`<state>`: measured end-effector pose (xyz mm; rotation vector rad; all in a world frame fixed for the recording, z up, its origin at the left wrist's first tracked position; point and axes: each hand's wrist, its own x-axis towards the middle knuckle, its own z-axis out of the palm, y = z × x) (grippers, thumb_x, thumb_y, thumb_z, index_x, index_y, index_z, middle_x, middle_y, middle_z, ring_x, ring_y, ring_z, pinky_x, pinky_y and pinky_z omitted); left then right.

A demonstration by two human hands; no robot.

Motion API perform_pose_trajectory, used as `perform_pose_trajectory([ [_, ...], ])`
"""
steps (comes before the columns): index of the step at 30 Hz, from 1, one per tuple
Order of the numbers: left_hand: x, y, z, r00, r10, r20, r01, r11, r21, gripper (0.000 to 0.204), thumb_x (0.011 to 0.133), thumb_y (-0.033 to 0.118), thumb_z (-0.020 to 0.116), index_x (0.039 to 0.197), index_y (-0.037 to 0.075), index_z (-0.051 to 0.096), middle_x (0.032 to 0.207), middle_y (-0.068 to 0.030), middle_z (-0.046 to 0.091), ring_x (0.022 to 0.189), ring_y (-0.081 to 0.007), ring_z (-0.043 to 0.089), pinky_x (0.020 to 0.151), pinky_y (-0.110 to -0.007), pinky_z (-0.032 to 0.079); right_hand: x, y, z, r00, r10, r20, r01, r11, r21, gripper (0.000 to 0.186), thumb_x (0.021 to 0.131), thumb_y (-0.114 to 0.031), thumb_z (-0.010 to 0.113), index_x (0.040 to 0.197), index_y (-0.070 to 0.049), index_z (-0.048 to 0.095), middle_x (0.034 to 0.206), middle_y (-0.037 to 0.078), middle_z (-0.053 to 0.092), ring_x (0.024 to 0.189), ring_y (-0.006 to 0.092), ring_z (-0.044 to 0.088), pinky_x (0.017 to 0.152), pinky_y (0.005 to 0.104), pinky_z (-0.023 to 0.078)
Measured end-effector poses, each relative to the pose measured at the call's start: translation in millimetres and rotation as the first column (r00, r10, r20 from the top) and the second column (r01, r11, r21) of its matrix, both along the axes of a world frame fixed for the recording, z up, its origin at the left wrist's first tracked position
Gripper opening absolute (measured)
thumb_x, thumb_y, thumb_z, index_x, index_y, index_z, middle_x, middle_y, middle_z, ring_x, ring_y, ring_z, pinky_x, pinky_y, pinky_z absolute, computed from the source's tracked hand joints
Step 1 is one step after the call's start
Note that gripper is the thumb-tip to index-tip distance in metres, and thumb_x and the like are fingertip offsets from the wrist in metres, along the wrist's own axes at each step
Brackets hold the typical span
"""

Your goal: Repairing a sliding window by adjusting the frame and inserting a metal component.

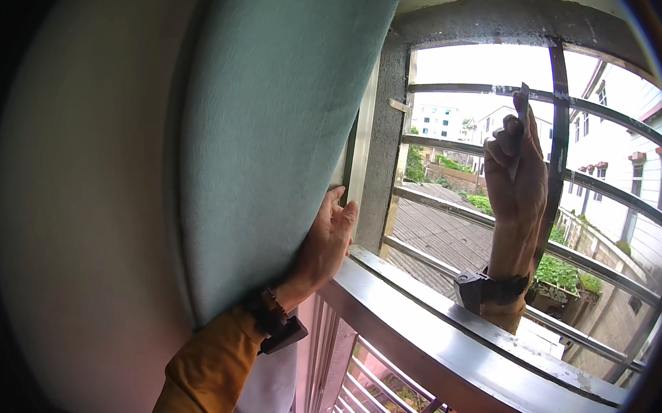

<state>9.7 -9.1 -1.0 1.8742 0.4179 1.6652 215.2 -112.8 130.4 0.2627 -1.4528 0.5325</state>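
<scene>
My left hand (327, 239) rests against the metal side frame of the window (362, 145), beside the edge of a pale green curtain (275, 130). Its fingers are stretched out and hold nothing; some of them are partly hidden. On the far side of the sill, my right hand (515, 166) is raised close to the window bars (560, 128). Its fingers are closed around a thin, flat grey strip (522, 115), perhaps a blade, standing upright with its tip near a horizontal bar. Both wrists wear dark straps with a box-shaped device.
A wide metal window rail (429, 321) crosses between me and the right forearm. Lower bars (382, 386) show beneath it. Outside lie a corrugated roof (449, 219), green plants (557, 272) and white buildings (621, 160). A pale wall (88, 196) stands at left.
</scene>
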Motion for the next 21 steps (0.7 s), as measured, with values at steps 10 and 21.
perform_pose_trajectory([
  [10, 8.4, 6.3, -4.7, 0.999, -0.039, 0.025, 0.037, 0.996, 0.085, 0.058, 0.099, 0.037, 0.043, 0.132, -0.010, 0.035, 0.073, -0.0037, 0.047, 0.058, -0.0078, 0.049, 0.051, -0.021, 0.044, -13.3, 32.4, 25.5, 0.977, -0.150, 0.155, 0.179, 0.963, -0.201, 0.043, 0.098, -0.010, 0.049, 0.135, 0.005, 0.036, 0.079, -0.002, 0.043, 0.063, 0.0034, 0.037, 0.059, 0.0179, 0.034],
  [21, -4.5, 0.7, -5.8, 1.000, -0.013, 0.011, 0.012, 0.997, 0.083, 0.065, 0.098, 0.044, 0.043, 0.132, -0.011, 0.035, 0.079, -0.0054, 0.047, 0.061, -0.0088, 0.050, 0.054, -0.022, 0.045, -4.4, 41.2, 6.5, 0.974, -0.076, 0.213, 0.111, 0.981, -0.158, 0.041, 0.097, -0.007, 0.048, 0.136, 0.001, 0.038, 0.085, 0.000, 0.053, 0.065, 0.0047, 0.043, 0.058, 0.0184, 0.037],
])
